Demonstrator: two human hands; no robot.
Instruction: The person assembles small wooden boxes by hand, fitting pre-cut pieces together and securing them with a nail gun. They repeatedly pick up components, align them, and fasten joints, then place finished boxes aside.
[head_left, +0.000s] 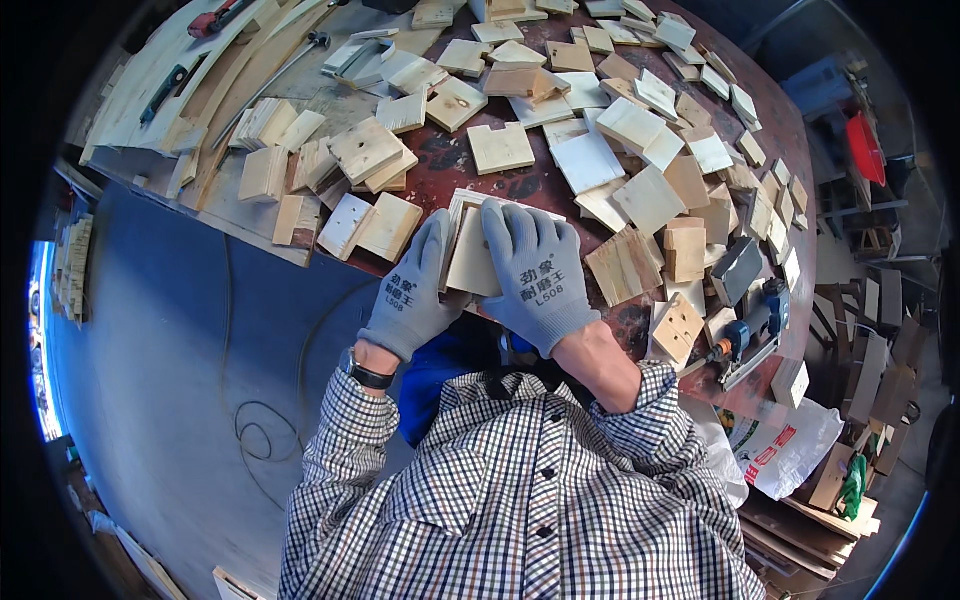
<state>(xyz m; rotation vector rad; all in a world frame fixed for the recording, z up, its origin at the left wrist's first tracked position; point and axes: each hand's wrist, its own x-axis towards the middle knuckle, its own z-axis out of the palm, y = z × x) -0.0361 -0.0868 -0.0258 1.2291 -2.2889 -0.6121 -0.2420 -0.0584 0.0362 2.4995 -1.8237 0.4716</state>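
Both my hands wear grey work gloves and meet at the near edge of the dark red table. My left hand (418, 290) grips the left side of a small stack of wooden blocks (473, 262), fingers along its edge. My right hand (530, 265) lies over the right part of the same stack, its fingers curled across the top and its thumb hidden. A pale notched wooden block (501, 148) lies just beyond. To the left of the stack are a light wooden block (390, 226) and a holed block (366, 150).
Loose wooden blocks cover much of the table (440, 150). An orange-and-blue nail gun (745, 335) lies at the right edge. A hammer (318, 40) and long boards (150, 60) are at the far left. A cable (262, 440) curls on the floor; a white sack (790, 450) stands at right.
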